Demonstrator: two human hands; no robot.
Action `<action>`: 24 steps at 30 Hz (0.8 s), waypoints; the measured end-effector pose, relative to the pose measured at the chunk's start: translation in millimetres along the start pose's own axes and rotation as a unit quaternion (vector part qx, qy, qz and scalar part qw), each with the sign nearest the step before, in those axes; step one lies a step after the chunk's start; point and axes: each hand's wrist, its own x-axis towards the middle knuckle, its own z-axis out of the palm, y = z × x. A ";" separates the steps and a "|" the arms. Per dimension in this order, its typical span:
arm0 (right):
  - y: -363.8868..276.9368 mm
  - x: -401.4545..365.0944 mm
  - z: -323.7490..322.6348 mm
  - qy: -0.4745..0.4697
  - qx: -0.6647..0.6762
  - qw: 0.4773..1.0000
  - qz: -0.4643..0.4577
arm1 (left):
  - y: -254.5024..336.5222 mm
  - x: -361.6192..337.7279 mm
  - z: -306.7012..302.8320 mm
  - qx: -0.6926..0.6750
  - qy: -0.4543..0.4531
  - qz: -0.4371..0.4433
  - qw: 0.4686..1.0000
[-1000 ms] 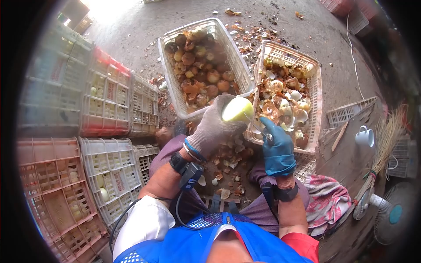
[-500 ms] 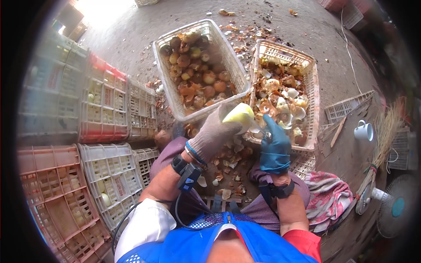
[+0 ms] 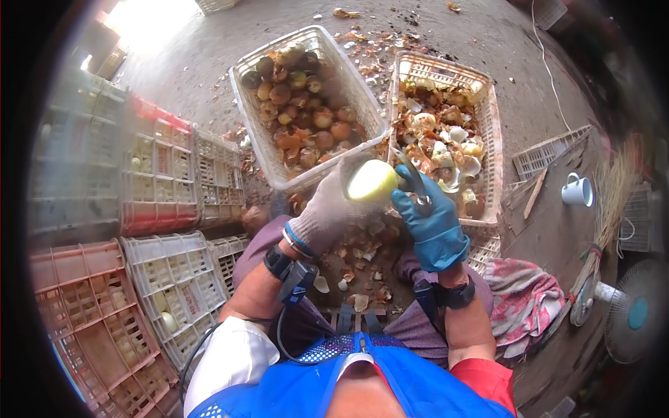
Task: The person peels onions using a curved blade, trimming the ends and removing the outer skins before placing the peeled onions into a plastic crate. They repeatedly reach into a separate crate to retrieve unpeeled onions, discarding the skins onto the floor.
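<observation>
In a pale knit glove, my left hand (image 3: 333, 205) is wrapped round a peeled yellow-white onion (image 3: 373, 180). My right hand (image 3: 433, 226), in a blue rubber glove, grips a small knife (image 3: 412, 174); its curved blade points up beside the onion. My right fingertips are close to the onion's right side; whether they touch it I cannot tell. Beyond my left hand stands a white crate (image 3: 239, 104) of unpeeled brown onions (image 3: 306, 104). Past my right hand is another crate (image 3: 496, 139) holding onion skins and peelings (image 3: 446, 143).
Stacked crates (image 3: 164, 167) with pale onions line the left side. On the right are a white mug (image 3: 577, 190), a fan (image 3: 631, 313), a pink and white cloth (image 3: 523, 299) and a straw broom (image 3: 605, 223). Peelings (image 3: 359, 265) litter the ground between my legs.
The view has shifted slightly. My right hand has turned, and the knife blade now points upward. The onion in my left hand has been turned and shows more of its pale side.
</observation>
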 end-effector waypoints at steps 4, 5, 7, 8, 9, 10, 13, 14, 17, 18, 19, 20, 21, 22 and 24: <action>-4.7 2.6 -9.7 -0.042 -0.066 0.996 -0.039 | 0.9 -3.4 7.6 0.115 0.025 0.058 0.991; -4.2 1.8 -9.6 -0.043 -0.082 0.995 -0.040 | -11.3 -1.3 9.8 0.110 0.024 0.071 0.991; -1.1 0.7 -11.5 -0.030 -0.100 0.994 -0.017 | -7.5 -0.5 15.0 0.073 0.010 0.047 0.996; 3.3 0.7 -12.4 -0.014 -0.102 0.995 0.006 | -2.4 -1.9 17.3 0.043 -0.003 0.010 0.999; 7.6 0.9 -12.5 0.001 -0.103 0.994 0.029 | 0.8 -2.5 18.1 -0.025 -0.016 -0.020 0.999; 14.0 0.8 -13.9 0.016 -0.150 0.989 -0.004 | 3.9 -3.4 18.9 -0.092 -0.025 -0.051 0.994; 21.1 1.8 -15.7 0.032 -0.265 0.960 -0.083 | -12.8 -4.9 18.4 -0.318 -0.014 -0.064 0.946; 12.9 0.6 -14.3 0.016 -0.278 0.957 -0.077 | -20.8 -5.0 18.6 -0.378 -0.006 -0.058 0.924; -2.9 -1.4 -9.8 -0.014 -0.308 0.948 -0.078 | -33.0 -2.3 13.0 -0.443 0.013 -0.045 0.895; -2.2 -0.1 -8.2 -0.016 -0.313 0.946 -0.084 | -38.2 -1.9 8.4 -0.449 -0.002 -0.045 0.892; -1.6 0.3 -7.0 -0.018 -0.318 0.944 -0.088 | -42.8 -2.0 5.1 -0.456 -0.017 -0.047 0.889; -1.0 0.6 -5.8 -0.019 -0.324 0.941 -0.090 | -46.7 -1.9 3.3 -0.462 -0.034 -0.050 0.885; -0.4 0.8 -4.7 -0.015 -0.331 0.939 -0.098 | -49.4 -1.4 2.5 -0.462 -0.033 -0.053 0.885; 0.1 0.9 -4.0 -0.010 -0.337 0.936 -0.106 | -51.5 -0.7 2.3 -0.462 -0.032 -0.055 0.884; -0.8 0.4 -3.1 0.002 -0.366 0.925 -0.106 | -52.3 -0.5 2.8 -0.471 -0.033 -0.065 0.879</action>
